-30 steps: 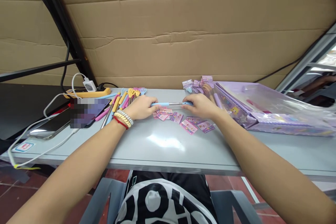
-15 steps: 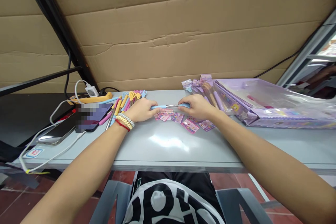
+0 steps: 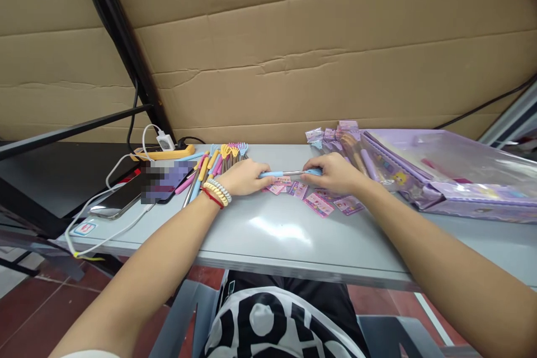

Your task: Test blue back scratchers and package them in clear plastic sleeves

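Between my two hands stretches a blue back scratcher [image 3: 291, 173] with a metal rod, held level just above the table [image 3: 268, 246]. My left hand [image 3: 246, 177] is closed on its blue handle. The blue head end is pinched in my right hand [image 3: 331, 172], whose fingers partly hide it. Below the rod lie several small pink printed cards [image 3: 318, 205]. Beside my left hand is a pile of back scratchers [image 3: 205, 170] with yellow, pink and blue handles and hand-shaped heads. Packed back scratchers [image 3: 356, 154] in clear bags with purple cards lie behind my right hand.
A purple box [image 3: 461, 207] with clear plastic over it stands at the right. At the left lie two phones [image 3: 119, 198], a white cable [image 3: 121, 233] and a yellow power strip [image 3: 182, 152] with a charger [image 3: 165, 140]. A cardboard wall [image 3: 293, 67] closes off the back.
The camera view has turned slightly left, so everything sits further right in the picture. Both hands keep their hold on the back scratcher, with little visible change.
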The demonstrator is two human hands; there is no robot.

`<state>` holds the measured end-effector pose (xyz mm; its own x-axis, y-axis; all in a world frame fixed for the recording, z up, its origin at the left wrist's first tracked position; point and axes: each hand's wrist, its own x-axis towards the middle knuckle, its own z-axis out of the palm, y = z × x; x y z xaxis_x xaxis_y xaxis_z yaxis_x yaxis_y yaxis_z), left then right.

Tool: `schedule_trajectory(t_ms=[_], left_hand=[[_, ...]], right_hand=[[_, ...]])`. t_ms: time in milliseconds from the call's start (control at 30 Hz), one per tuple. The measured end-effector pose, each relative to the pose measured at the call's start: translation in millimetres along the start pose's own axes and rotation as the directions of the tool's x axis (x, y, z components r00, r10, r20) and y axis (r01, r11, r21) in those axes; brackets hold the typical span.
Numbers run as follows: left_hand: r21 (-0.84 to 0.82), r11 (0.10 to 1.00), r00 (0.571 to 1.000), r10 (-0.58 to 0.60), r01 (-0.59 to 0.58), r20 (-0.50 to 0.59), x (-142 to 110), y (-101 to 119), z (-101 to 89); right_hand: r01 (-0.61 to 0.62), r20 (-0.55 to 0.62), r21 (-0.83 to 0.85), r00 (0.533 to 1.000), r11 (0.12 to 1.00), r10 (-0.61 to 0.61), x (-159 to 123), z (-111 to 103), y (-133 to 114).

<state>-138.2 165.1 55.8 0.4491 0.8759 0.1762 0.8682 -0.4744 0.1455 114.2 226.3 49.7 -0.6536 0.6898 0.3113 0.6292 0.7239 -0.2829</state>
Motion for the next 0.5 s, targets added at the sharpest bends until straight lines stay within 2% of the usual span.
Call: schedule_trajectory(t_ms=[167, 500], left_hand=[[0.048, 0.999, 1.000, -0.007, 0.006, 0.017, 0.6, 4.5, -1.1], [0.076, 0.997, 0.994, -0.031, 0.023, 0.106, 0.6, 10.6, -5.1]], right_hand=[[-0.006, -0.068, 0.005, 0.998, 1.000, 0.006, -1.6, -4.3, -1.9], [0.007, -0.031, -0.041, 0.999, 0.999, -0.008, -1.6, -4.4, -5.2]])
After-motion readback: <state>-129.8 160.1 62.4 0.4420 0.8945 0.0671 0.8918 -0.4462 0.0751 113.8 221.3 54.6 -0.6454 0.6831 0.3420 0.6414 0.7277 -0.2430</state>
